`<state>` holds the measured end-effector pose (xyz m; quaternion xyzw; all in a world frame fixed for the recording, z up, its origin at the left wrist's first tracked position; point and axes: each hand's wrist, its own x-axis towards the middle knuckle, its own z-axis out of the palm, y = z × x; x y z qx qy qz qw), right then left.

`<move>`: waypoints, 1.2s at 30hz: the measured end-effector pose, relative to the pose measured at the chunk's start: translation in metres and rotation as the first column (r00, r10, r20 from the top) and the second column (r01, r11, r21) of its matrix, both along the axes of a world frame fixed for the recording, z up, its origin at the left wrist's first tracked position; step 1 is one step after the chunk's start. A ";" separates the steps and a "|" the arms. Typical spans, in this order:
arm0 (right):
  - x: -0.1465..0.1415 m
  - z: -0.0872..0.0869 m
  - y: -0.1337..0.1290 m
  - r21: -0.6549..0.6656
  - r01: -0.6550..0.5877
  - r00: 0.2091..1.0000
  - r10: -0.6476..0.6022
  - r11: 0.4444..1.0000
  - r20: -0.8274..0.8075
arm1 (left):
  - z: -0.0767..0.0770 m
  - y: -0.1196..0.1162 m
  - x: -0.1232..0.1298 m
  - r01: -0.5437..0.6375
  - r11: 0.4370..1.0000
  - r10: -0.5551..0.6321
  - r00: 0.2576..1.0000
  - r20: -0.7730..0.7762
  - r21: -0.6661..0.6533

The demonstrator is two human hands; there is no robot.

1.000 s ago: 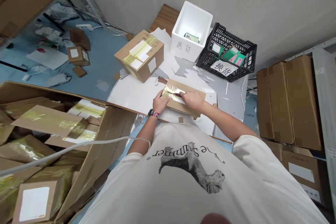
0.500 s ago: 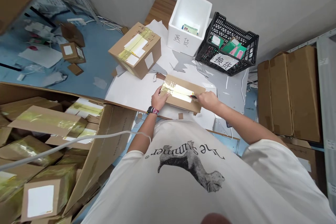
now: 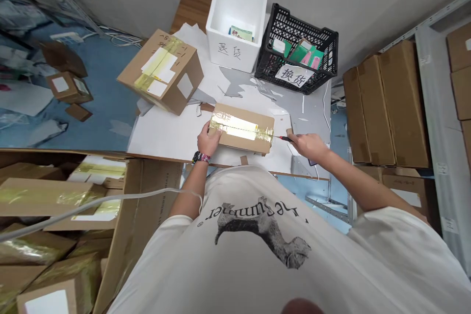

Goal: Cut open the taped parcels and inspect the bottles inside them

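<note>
A flat cardboard box (image 3: 243,143) lies on the table before me, with yellowish tape and white labels along its top. A thin dark slit line runs lengthwise through the tape and label. My left hand (image 3: 209,139) grips the box's left end, thumb on top, fingers against the side. In my right hand (image 3: 308,146), just past the right end, is a box cutter (image 3: 284,138) with a red and black handle. Its thin blade points left, at or very near the box's right edge; contact is hard to tell.
Behind stand a larger taped carton (image 3: 189,71), a white foam box (image 3: 235,54) and a black crate (image 3: 270,68) holding green packets. Paper scraps litter the table (image 3: 162,137). A big carton (image 3: 145,191) full of parcels is at left; tall boxes (image 3: 405,103) fill a right-hand shelf.
My right hand has drawn the box cutter rightward, from over the label to beyond the box's right end. My left hand still holds the left end. The view has shifted somewhat right.
</note>
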<state>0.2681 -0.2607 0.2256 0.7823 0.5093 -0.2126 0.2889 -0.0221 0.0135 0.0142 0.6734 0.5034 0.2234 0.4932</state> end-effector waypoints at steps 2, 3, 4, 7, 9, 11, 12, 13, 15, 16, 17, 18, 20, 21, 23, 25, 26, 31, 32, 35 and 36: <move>0.003 -0.008 -0.002 0.004 0.003 1.000 -0.003 1.000 0.000 | 0.001 0.002 0.002 -0.003 1.000 0.003 1.000 0.009 0.008; 0.004 -0.013 -0.002 0.007 -0.002 1.000 0.002 1.000 -0.006 | 0.001 0.003 0.004 -0.007 1.000 0.007 1.000 0.007 0.013; 0.005 -0.017 -0.003 0.011 -0.008 1.000 0.008 1.000 -0.014 | 0.002 0.004 0.005 -0.012 1.000 0.012 1.000 0.002 0.018; 0.008 -0.026 -0.004 0.034 -0.013 0.999 0.015 0.999 -0.048 | 0.003 0.008 0.007 0.000 1.000 0.001 1.000 -0.022 0.031; 0.011 -0.028 -0.007 0.054 -0.007 0.997 0.011 0.999 -0.070 | 0.004 0.009 0.006 0.025 0.999 -0.024 0.999 -0.030 0.034; 0.016 -0.028 -0.014 0.068 0.004 0.996 0.003 0.998 -0.092 | 0.004 0.008 0.005 0.054 0.998 -0.053 0.998 -0.029 0.026; 0.018 -0.028 -0.018 0.073 0.012 0.995 -0.004 0.997 -0.101 | 0.004 0.008 0.005 0.064 0.998 -0.064 0.998 -0.030 0.021; 0.021 -0.028 -0.022 0.078 0.020 0.994 -0.011 0.997 -0.109 | 0.005 0.007 0.006 0.069 0.997 -0.068 0.997 -0.035 0.017; 0.026 -0.030 -0.030 0.091 0.032 0.992 -0.020 0.995 -0.128 | 0.005 0.004 0.008 0.067 0.998 -0.066 0.996 -0.056 0.016; 0.029 -0.032 -0.034 0.098 0.035 0.990 -0.021 0.995 -0.138 | 0.006 0.004 0.010 0.063 0.998 -0.062 0.996 -0.069 0.017; 0.032 -0.034 -0.037 0.107 0.039 0.989 -0.023 0.993 -0.145 | 0.007 0.003 0.011 0.060 0.998 -0.059 0.995 -0.080 0.016; 0.034 -0.037 -0.040 0.114 0.044 0.988 -0.027 0.992 -0.151 | 0.008 0.003 0.012 0.057 0.998 -0.055 0.994 -0.090 0.014; 0.037 -0.043 -0.042 0.121 0.054 0.986 -0.034 0.991 -0.162 | 0.012 0.003 0.014 0.048 0.999 -0.047 0.993 -0.105 0.007; 0.038 -0.046 -0.042 0.120 0.056 0.985 -0.036 0.991 -0.166 | 0.014 0.003 0.015 0.044 0.999 -0.043 0.993 -0.112 0.005; 0.038 -0.052 -0.040 0.118 0.046 0.983 -0.024 0.992 -0.185 | 0.017 0.004 0.016 0.049 0.999 -0.048 0.991 -0.124 0.001; 0.038 -0.058 -0.036 0.125 0.021 0.977 0.006 0.992 -0.212 | 0.019 0.005 0.015 0.062 0.998 -0.061 0.988 -0.140 0.004; 0.039 -0.061 -0.035 0.134 0.006 0.974 0.024 0.991 -0.225 | 0.020 0.006 0.014 0.068 0.998 -0.065 0.986 -0.153 0.010; 0.052 -0.075 -0.047 0.187 -0.042 0.964 0.089 0.981 -0.252 | 0.017 0.010 0.006 0.094 0.996 -0.089 0.960 -0.265 0.008; 0.056 -0.080 -0.053 0.194 -0.030 0.965 0.079 0.981 -0.252 | 0.016 0.011 0.005 0.098 0.995 -0.092 0.955 -0.281 0.004; 0.060 -0.095 -0.070 0.211 0.029 0.964 0.029 0.977 -0.263 | 0.013 0.011 0.005 0.084 0.996 -0.073 0.947 -0.311 0.022; 0.058 -0.101 -0.073 0.220 0.043 0.962 0.019 0.975 -0.274 | 0.013 0.010 0.006 0.076 0.997 -0.062 0.947 -0.316 0.032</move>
